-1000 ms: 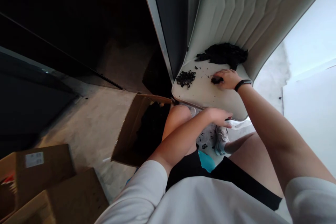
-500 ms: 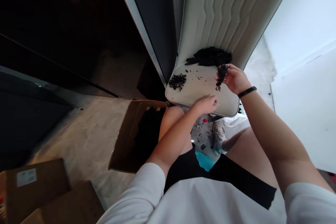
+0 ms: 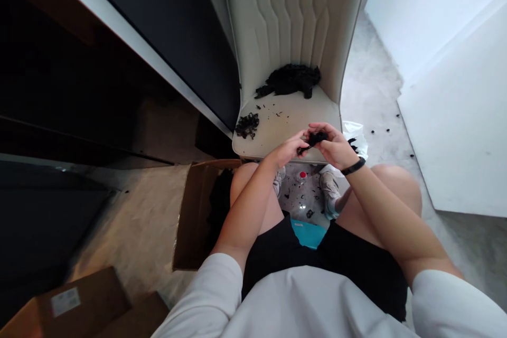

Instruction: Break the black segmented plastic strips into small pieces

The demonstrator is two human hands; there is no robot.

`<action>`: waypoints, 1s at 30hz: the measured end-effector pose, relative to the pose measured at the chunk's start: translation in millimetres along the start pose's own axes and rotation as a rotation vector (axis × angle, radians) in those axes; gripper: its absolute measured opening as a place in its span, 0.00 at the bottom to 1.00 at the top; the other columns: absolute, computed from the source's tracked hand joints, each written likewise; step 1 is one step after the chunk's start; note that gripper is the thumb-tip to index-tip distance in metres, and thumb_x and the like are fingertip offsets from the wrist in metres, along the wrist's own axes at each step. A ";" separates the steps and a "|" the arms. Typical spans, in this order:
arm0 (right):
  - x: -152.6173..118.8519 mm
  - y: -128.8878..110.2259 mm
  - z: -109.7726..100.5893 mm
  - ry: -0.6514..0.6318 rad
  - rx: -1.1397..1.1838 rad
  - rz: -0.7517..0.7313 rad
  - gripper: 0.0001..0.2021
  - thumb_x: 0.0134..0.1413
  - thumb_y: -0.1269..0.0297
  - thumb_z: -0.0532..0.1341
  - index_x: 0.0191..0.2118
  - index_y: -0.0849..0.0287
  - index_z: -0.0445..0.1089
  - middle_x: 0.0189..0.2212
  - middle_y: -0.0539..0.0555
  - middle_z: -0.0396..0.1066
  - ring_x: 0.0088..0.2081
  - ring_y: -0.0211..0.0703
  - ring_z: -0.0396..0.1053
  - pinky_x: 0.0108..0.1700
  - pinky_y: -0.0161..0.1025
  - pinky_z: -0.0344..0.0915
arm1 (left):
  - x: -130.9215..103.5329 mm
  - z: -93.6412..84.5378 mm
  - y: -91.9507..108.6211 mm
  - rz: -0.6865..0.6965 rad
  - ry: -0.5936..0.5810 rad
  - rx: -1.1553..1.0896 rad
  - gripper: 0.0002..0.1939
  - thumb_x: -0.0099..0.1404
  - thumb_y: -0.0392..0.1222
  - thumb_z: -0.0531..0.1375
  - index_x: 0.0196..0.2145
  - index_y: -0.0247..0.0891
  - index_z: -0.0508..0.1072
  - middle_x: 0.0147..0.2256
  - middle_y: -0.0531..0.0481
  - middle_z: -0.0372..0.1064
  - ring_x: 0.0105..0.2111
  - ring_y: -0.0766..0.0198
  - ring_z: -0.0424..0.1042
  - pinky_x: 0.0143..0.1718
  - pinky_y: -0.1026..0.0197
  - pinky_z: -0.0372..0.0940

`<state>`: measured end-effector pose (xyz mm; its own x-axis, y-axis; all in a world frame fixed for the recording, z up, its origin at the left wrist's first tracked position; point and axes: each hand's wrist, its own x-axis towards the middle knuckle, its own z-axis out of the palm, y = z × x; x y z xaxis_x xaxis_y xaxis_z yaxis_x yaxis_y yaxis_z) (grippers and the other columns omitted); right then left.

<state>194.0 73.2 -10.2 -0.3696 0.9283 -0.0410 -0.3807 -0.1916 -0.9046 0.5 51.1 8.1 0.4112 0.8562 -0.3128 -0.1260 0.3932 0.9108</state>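
Head view, from the left: a labelled box is cut off by the bottom edge, and beside the person's leg a cardboard carton holds a dark mass. On the pale chair seat, a tangle of curly black scraps lies near the left edge, with a larger crumpled black heap against the backrest. Next comes the left hand, fingers bent and almost together at the lower left end of a black piece. That piece is held up over the seat's front edge, in the fingers of the right hand, which curl round it with thumb and fingertips close together. Farther right, a white bag sits beside the chair.

The piece looks light, soft and limp, perhaps apt to tear or shed bits; a fingertip pinch at each end should suit it, with little force.

As for what is hard to make out, the carton's contents merge into one darkness, partly behind the left leg. Whether the left fingertips actually grip the piece I cannot tell, and the right fingers cover some of its outline.
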 end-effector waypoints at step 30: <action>-14.6 0.2 -19.6 0.051 -0.245 -0.139 0.26 0.48 0.43 0.84 0.45 0.56 0.84 0.39 0.55 0.82 0.39 0.46 0.76 0.44 0.45 0.76 | 5.9 -4.6 -18.1 0.253 -0.059 0.328 0.38 0.69 0.61 0.74 0.69 0.41 0.73 0.66 0.35 0.76 0.63 0.46 0.79 0.68 0.43 0.71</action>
<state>215.9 65.9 -18.1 -0.2824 0.9564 0.0748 -0.2061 0.0157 -0.9784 1.1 50.5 -11.4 0.4565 0.8877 -0.0603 0.0603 0.0368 0.9975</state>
